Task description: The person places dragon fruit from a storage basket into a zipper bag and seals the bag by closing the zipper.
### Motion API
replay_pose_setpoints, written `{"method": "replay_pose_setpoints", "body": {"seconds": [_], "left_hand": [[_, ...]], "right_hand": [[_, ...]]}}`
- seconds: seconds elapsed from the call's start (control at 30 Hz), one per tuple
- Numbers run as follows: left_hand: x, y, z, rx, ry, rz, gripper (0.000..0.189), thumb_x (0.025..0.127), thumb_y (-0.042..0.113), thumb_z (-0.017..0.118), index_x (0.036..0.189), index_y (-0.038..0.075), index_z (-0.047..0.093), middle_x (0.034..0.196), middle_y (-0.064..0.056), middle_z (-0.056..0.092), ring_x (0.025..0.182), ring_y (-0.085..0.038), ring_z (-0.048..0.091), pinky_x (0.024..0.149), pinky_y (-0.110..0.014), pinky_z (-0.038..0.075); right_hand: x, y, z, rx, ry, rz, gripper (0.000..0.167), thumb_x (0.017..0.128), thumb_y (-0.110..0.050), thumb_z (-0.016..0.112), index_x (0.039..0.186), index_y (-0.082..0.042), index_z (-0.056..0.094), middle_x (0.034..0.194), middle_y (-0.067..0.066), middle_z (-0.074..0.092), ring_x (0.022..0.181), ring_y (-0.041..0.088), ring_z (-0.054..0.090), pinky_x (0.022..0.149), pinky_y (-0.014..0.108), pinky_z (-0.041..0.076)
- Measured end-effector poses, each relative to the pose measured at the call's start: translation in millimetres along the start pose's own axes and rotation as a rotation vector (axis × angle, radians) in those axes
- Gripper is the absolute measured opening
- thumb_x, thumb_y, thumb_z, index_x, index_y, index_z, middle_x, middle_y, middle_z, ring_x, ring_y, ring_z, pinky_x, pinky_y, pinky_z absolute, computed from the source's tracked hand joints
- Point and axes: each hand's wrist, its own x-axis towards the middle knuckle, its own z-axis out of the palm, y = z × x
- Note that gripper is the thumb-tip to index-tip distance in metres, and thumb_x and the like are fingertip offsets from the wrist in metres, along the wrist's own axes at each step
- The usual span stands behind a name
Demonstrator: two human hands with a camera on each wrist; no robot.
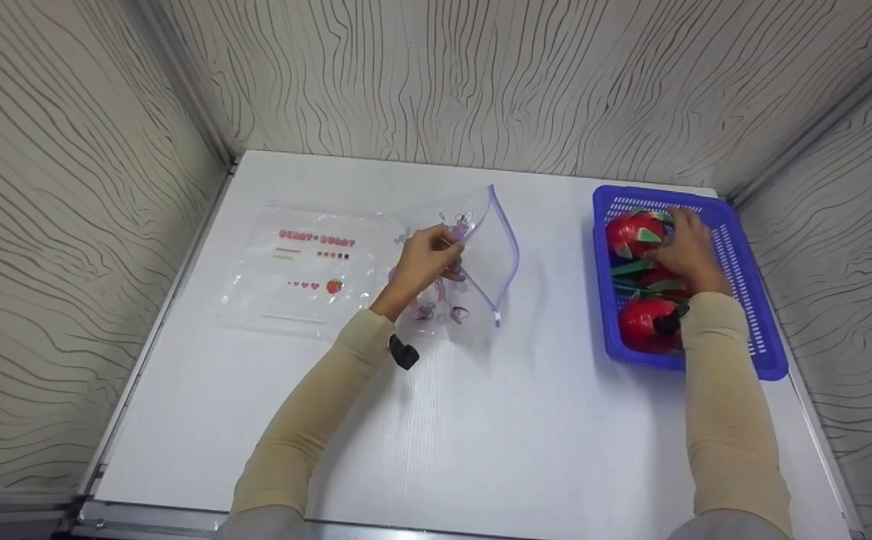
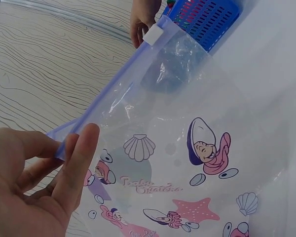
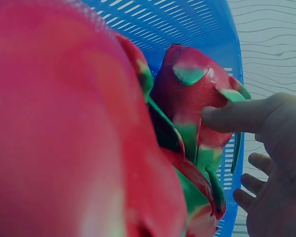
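Observation:
My left hand (image 1: 430, 259) pinches the purple zip edge of a clear printed zip bag (image 2: 207, 173) between thumb and fingers. The bag's mouth gapes toward the right in the head view, and a white slider (image 2: 153, 34) sits at one end of the zip. At the blue basket (image 1: 762, 330), my right hand (image 1: 687, 251) reaches over the far dragon fruit (image 3: 187, 89). Its thumb touches the red skin, while the other fingers spread loosely near the basket's rim. Another dragon fruit (image 1: 642, 324) lies at the basket's near end, with one more partly hidden between them.
A second clear bag (image 1: 293, 300) with red lettering lies flat on the white table (image 1: 436, 450), left of the held bag. Wood-patterned panels (image 1: 436, 82) enclose the table's back and sides. The basket stands near the right edge.

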Motion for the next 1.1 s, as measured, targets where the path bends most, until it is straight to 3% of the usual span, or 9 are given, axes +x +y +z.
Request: {"method": "replay_pose_setpoints", "body": {"seconds": [0.2, 0.4, 0.73, 1.1], "left_hand": [[0.1, -0.1, -0.1, 0.001, -0.002, 0.010, 0.007, 0.103, 0.004, 0.064, 0.103, -0.003, 0.067, 0.082, -0.007, 0.066, 0.071, -0.016, 0.069, 0.070, -0.036, 0.068], [0.8, -0.4, -0.1, 0.005, -0.007, 0.002, 0.008, 0.103, 0.004, 0.064, 0.105, -0.003, 0.067, 0.083, -0.007, 0.066, 0.071, -0.015, 0.070, 0.069, -0.035, 0.068], [1.1, -1.1, -0.1, 0.011, -0.004, 0.003, 0.007, 0.103, 0.003, 0.064, 0.103, -0.004, 0.067, 0.081, -0.006, 0.066, 0.070, -0.014, 0.070, 0.069, -0.036, 0.068], [1.0, -1.8, -0.7, 0.021, -0.002, -0.010, 0.008, 0.104, 0.005, 0.064, 0.104, -0.003, 0.067, 0.083, -0.007, 0.066, 0.071, -0.015, 0.070, 0.069, -0.035, 0.068]], "right_hand": [[1.7, 2.4, 5.0, -0.024, -0.029, 0.013, 0.106, 0.095, -0.014, 0.075, 0.170, -0.003, 0.000, 0.174, 0.033, -0.007, 0.158, 0.062, -0.004, 0.124, 0.082, 0.006], [2.4, 1.4, 10.2, -0.030, -0.032, -0.001, 0.109, 0.095, -0.014, 0.075, 0.169, 0.000, -0.004, 0.171, 0.038, -0.004, 0.157, 0.064, -0.002, 0.124, 0.080, 0.006], [2.7, 0.3, 15.3, -0.050, 0.006, 0.029, 0.103, 0.095, -0.011, 0.073, 0.168, 0.000, 0.001, 0.165, 0.042, 0.006, 0.151, 0.065, 0.008, 0.121, 0.083, 0.017], [4.1, -4.4, 16.9, -0.099, 0.058, 0.049, 0.096, 0.093, -0.014, 0.076, 0.166, 0.004, 0.016, 0.159, 0.043, 0.014, 0.144, 0.062, 0.014, 0.120, 0.080, 0.020]]}}
